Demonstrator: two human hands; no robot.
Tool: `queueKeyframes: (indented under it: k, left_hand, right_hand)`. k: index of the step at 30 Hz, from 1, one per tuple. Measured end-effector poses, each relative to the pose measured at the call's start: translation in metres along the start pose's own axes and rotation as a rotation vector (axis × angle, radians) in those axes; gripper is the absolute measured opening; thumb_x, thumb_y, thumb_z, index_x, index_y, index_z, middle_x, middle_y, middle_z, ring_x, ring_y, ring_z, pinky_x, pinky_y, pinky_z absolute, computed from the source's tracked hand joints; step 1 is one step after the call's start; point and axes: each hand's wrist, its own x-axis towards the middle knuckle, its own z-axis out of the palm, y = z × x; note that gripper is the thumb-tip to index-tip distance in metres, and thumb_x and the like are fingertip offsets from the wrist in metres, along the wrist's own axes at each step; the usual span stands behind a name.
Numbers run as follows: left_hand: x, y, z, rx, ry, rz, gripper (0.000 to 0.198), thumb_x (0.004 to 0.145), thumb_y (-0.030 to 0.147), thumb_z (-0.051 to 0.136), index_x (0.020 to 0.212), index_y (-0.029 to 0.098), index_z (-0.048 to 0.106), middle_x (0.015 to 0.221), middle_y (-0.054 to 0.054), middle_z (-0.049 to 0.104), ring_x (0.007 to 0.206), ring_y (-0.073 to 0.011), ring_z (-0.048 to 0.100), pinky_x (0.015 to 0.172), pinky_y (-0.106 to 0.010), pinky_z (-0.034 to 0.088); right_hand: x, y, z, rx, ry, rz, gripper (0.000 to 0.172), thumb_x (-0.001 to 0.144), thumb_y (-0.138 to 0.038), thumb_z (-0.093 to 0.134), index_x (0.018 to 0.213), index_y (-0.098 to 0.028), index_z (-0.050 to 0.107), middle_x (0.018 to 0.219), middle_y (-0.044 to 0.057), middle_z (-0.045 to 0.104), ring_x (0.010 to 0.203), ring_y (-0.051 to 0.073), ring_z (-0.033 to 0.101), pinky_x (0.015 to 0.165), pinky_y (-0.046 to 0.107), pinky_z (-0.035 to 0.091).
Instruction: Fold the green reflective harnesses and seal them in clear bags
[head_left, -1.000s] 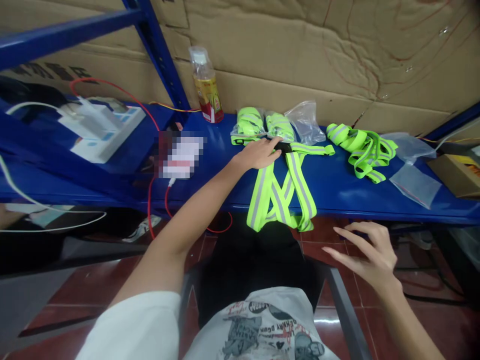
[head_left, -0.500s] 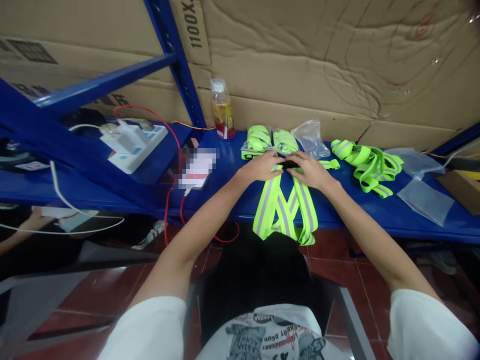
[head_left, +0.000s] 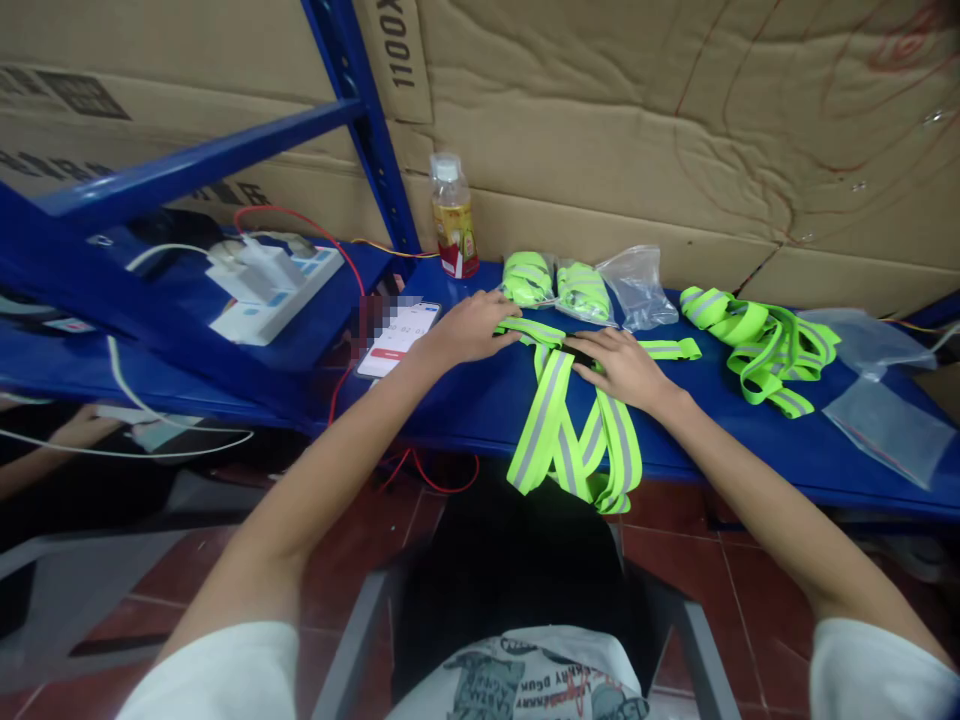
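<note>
A neon yellow-green reflective strap (head_left: 551, 400) with a grey stripe lies on the blue shelf, its loops hanging over the front edge. My left hand (head_left: 472, 330) is closed on the strap's left end, just in front of the bagged straps. On the right, my right hand (head_left: 621, 365) presses its fingers together on the strap near a dark piece at the middle. One flat strap end (head_left: 671, 349) sticks out to the right beyond that hand. The fingertips partly cover what they grip.
Two bagged rolled straps (head_left: 555, 285) and a clear plastic bag (head_left: 637, 285) lie behind my hands. A drink bottle (head_left: 454, 220), a phone (head_left: 401, 340) and a power strip (head_left: 270, 300) are leftward. Rightward are a loose strap pile (head_left: 765, 345) and plastic bags (head_left: 889, 425).
My left hand has moved left, away from my right hand, drawing a strap end out flat. My right hand stays at the middle of the strap. The view has shifted slightly.
</note>
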Motion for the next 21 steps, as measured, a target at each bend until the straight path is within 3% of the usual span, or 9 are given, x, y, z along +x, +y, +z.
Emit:
queueKeyframes:
  k: [2,4,6,9,12,15,17,21]
  left_hand:
    - [-0.012,0.017,-0.003,0.028,0.135,-0.002,0.037,0.104,0.033,0.063,0.134,0.013,0.073,0.141,-0.020,0.066,0.129,-0.0358,0.060,0.114,-0.051,0.048]
    - [-0.029,0.039,-0.003,-0.022,0.191,-0.030,0.030,0.107,0.037,0.061,0.117,0.013,0.076,0.123,-0.017,0.070,0.118,-0.0322,0.063,0.111,-0.049,0.049]
    - [-0.046,0.062,0.001,-0.110,0.118,-0.092,0.038,0.109,0.048,0.059,0.093,0.017,0.075,0.100,-0.011,0.070,0.102,-0.0286,0.065,0.105,-0.047,0.049]
    - [-0.067,0.090,0.011,-0.304,-0.053,-0.106,0.037,0.105,0.050,0.066,0.087,0.018,0.071,0.095,-0.006,0.068,0.095,-0.0249,0.065,0.103,-0.045,0.048]
    - [-0.082,0.111,0.016,-0.430,-0.062,-0.148,0.030,0.101,0.041,0.071,0.081,0.018,0.066,0.092,-0.004,0.066,0.091,-0.0221,0.063,0.107,-0.046,0.044]
    - [-0.098,0.129,0.011,-0.636,-0.028,-0.267,0.031,0.107,0.037,0.057,0.082,0.019,0.060,0.084,-0.002,0.063,0.080,-0.0184,0.058,0.083,-0.035,0.045]
    - [-0.111,0.137,0.005,-0.822,-0.057,-0.387,0.031,0.111,0.044,0.050,0.094,0.020,0.059,0.076,0.002,0.059,0.070,-0.0160,0.054,0.070,-0.031,0.040]
    - [-0.142,0.144,-0.003,-1.238,-0.154,-0.498,0.035,0.111,0.057,0.054,0.120,0.023,0.052,0.071,0.005,0.063,0.067,-0.0151,0.062,0.063,-0.025,0.041]
  right_hand:
    - [0.001,-0.001,0.000,-0.048,-0.009,-0.012,0.052,0.116,-0.039,0.044,0.163,-0.024,0.059,0.153,0.015,0.069,0.127,0.037,0.064,0.104,0.051,0.049]
    - [0.001,-0.003,0.002,-0.097,-0.011,-0.025,0.051,0.117,-0.038,0.040,0.162,-0.027,0.061,0.152,0.016,0.068,0.126,0.037,0.063,0.102,0.050,0.048]
    - [0.002,-0.004,0.003,-0.128,-0.006,-0.027,0.050,0.117,-0.039,0.039,0.160,-0.029,0.063,0.148,0.017,0.068,0.125,0.037,0.061,0.101,0.049,0.046]
    - [0.003,-0.006,0.006,-0.164,0.003,-0.015,0.052,0.117,-0.039,0.039,0.162,-0.028,0.061,0.145,0.018,0.067,0.122,0.037,0.059,0.098,0.049,0.044]
    - [0.005,-0.007,0.007,-0.190,0.003,-0.001,0.052,0.117,-0.038,0.039,0.164,-0.028,0.059,0.145,0.018,0.067,0.122,0.037,0.058,0.097,0.049,0.041]
    - [0.007,-0.008,0.008,-0.178,-0.005,0.002,0.051,0.115,-0.037,0.043,0.163,-0.030,0.060,0.145,0.017,0.067,0.123,0.037,0.057,0.097,0.048,0.040]
    - [0.009,-0.009,0.008,-0.164,-0.014,0.000,0.050,0.115,-0.036,0.044,0.162,-0.030,0.061,0.145,0.016,0.067,0.124,0.037,0.056,0.096,0.048,0.039]
    - [0.011,-0.011,0.008,-0.156,-0.028,0.016,0.050,0.116,-0.033,0.040,0.162,-0.030,0.061,0.147,0.015,0.068,0.125,0.036,0.056,0.096,0.048,0.038]
